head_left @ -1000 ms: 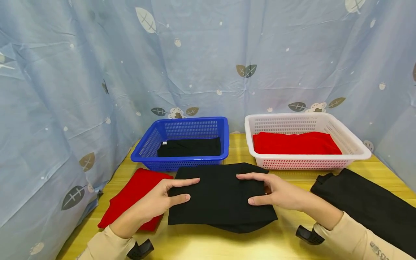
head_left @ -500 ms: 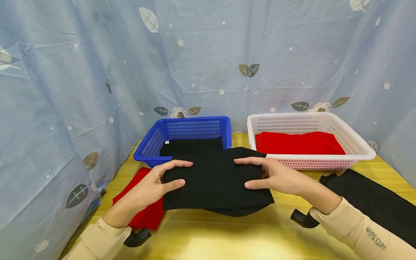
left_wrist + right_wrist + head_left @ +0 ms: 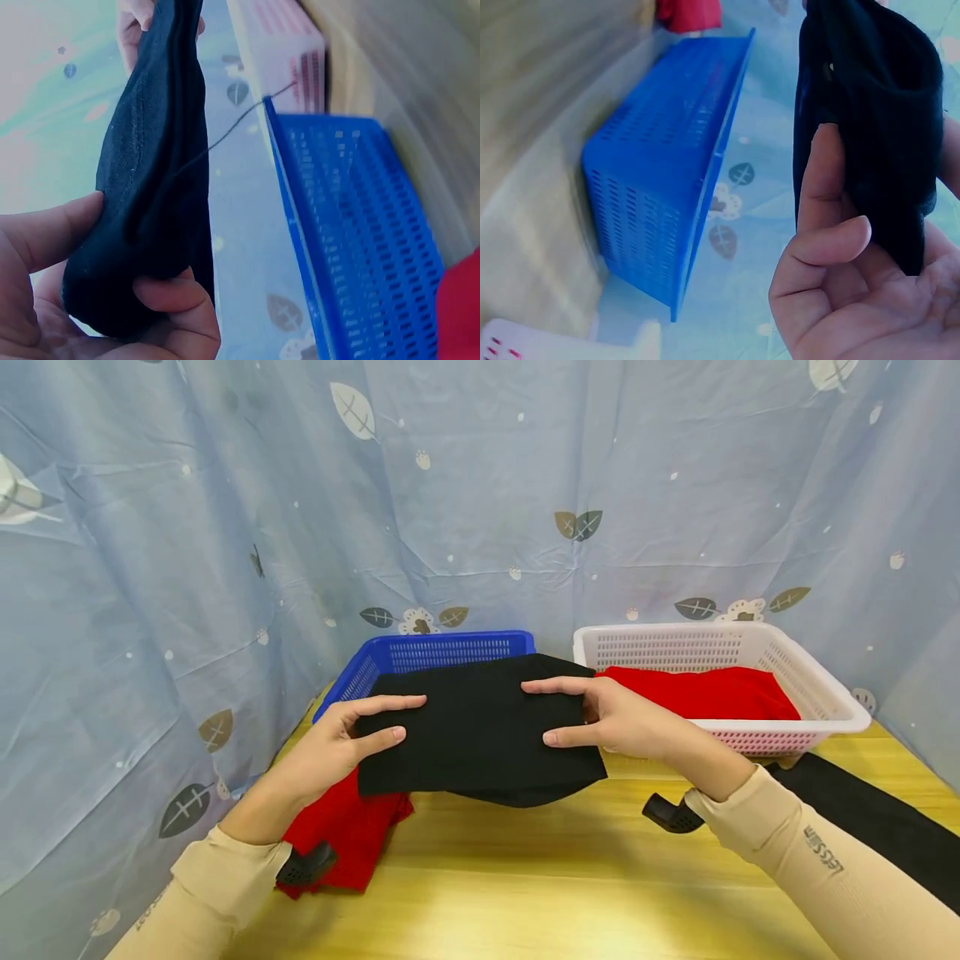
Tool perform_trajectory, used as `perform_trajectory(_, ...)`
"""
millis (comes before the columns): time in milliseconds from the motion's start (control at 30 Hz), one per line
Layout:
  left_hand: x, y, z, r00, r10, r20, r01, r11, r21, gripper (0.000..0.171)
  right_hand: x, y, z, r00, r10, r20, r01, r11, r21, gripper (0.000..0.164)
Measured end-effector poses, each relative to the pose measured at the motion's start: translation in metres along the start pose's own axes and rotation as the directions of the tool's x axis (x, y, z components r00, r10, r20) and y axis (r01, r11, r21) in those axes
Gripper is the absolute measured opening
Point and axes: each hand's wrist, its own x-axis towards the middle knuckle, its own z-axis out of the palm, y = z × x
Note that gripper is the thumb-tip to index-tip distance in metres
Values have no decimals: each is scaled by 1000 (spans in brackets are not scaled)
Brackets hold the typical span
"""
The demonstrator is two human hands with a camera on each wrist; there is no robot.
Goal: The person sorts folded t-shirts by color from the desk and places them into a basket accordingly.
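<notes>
Both hands hold a folded black garment (image 3: pixel 476 731) level in the air, one at each side. My left hand (image 3: pixel 326 753) grips its left edge, thumb and index finger on top and other fingers beneath, as the left wrist view shows. At the opposite edge my right hand (image 3: pixel 618 714) holds it the same way, with curled fingers under the layers in the right wrist view. The cloth hides the front of the blue basket (image 3: pixel 450 648) and whatever lies inside. A loose thread (image 3: pixel 232 129) hangs from the garment in the left wrist view.
A white basket (image 3: pixel 757 727) with folded red cloth (image 3: pixel 705 693) stands at the back right. Another red garment (image 3: pixel 345 835) lies on the wooden table (image 3: pixel 525 893) below my left forearm. More black cloth (image 3: pixel 862 810) lies at the right. A patterned curtain (image 3: pixel 480 485) hangs behind.
Both hands have raised the black garment and carried it forward, from low in front of the blue basket to over its front rim. The baskets and the other clothes stay put.
</notes>
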Motion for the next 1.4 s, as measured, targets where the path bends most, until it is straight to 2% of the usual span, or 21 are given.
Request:
perform_trajectory(67, 5, -1, -6, 1000, -4, -19, 5, 1000, 19, 43, 8, -1, -3, 1000, 9, -3, -9, 1000, 18, 66)
perform_trajectory(233, 19, -4, -22, 999, -40, -26, 38, 998, -48, 43, 32, -2, -8, 1000, 0, -1, 0, 998, 66, 67)
perform_trajectory(400, 34, -9, -36, 997, -21, -72, 20, 1000, -13, 41, 58, -1, -12, 1000, -17, -7, 18, 996, 87, 65)
perform_trajectory(533, 46, -17, -46, 993, -36, -108, 37, 999, 6, 39, 78, 1, -12, 1000, -28, -15, 29, 997, 69, 64)
perform_trajectory(767, 63, -30, -61, 985, -99, -143, 101, 995, 4, 40, 114, 3, -9, 999, -15, -28, 16, 999, 34, 63)
perform_trajectory(1067, 84, -49, -72, 974, -164, -158, 163, 986, -18, 40, 147, 10, 0, 998, 36, -60, -38, 999, -21, 62)
perform_trajectory(1400, 96, -70, -76, 961, -231, -153, 241, 969, 51, 38, 164, 14, 13, 996, 86, -27, -89, 986, -139, 61)
